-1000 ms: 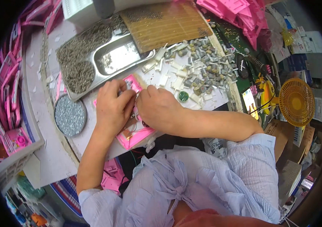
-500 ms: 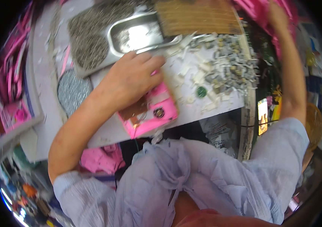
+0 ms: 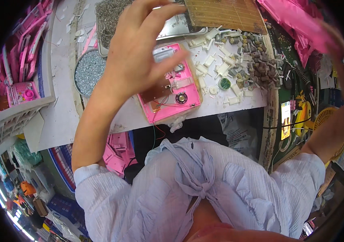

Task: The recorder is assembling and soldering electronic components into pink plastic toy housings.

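Note:
My left hand [image 3: 133,56] is raised over a pink plastic casing [image 3: 189,92], its thumb and fingers apart and nothing held. The casing lies open on the white worktop, with a small round speaker [image 3: 181,98], a brown board [image 3: 156,93] and thin wires inside. Its upper left part is hidden behind my hand. At the far right, my right hand [image 3: 335,38] is smeared by motion. It grips a long pink plastic piece [image 3: 293,18], beside other pink parts; the fingers themselves are hard to make out.
A metal tray of small screws [image 3: 109,20] and a round dish of silvery bits [image 3: 91,72] stand left of the casing. Right of it lie loose white and grey parts [image 3: 256,64], a green round piece [image 3: 224,83] and a wooden board [image 3: 226,15]. A crate [image 3: 38,105] holds pink parts.
My left hand has lifted off the pink casing and its fingers have spread. My right hand has come away from the pink parts, rightward and nearer, with a pink piece. The view has shifted.

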### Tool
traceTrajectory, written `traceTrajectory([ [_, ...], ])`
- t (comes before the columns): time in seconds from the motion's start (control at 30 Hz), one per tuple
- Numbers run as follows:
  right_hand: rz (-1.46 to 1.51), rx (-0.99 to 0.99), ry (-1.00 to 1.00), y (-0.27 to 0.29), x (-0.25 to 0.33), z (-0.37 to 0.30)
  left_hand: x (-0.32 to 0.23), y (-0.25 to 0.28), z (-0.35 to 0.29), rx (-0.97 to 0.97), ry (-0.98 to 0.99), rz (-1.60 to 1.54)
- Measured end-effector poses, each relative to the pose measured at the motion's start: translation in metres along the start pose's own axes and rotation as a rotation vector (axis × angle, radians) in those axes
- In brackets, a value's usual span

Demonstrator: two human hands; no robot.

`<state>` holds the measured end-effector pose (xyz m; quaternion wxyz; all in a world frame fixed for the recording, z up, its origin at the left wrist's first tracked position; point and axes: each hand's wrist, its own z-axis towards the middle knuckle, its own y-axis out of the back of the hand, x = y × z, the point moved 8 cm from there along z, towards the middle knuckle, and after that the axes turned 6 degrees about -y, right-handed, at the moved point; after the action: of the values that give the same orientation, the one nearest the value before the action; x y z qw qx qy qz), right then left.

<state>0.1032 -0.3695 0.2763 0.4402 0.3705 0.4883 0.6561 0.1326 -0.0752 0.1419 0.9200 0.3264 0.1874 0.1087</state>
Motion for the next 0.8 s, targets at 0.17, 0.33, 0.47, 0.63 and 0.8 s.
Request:
traceTrajectory([
  [0.17, 0.292, -0.049, 0.473, -0.039, 0.146, 0.023, -0.025, 0.005, -0.005, 0.128, 0.16, -0.177],
  [0.33, 0.952, -0.137, -0.073, -0.142, 0.124, -0.005, 0.011, 0.03, -0.075, -0.388, 0.822, -0.835],
  [0.47, 1.392, 0.173, -0.482, -0.23, 0.141, -0.058, -0.003, -0.001, -0.127, -0.311, 0.901, -0.651],
  [0.63, 1.01, 0.188, -0.45, -0.255, 0.141, -0.093, -0.014, -0.016, -0.138, 0.155, 0.827, -0.16],
  [0.8, 0.842, 0.23, -0.332, -0.264, 0.138, -0.079, -0.011, -0.021, -0.143, 0.216, 0.772, -0.029],
])
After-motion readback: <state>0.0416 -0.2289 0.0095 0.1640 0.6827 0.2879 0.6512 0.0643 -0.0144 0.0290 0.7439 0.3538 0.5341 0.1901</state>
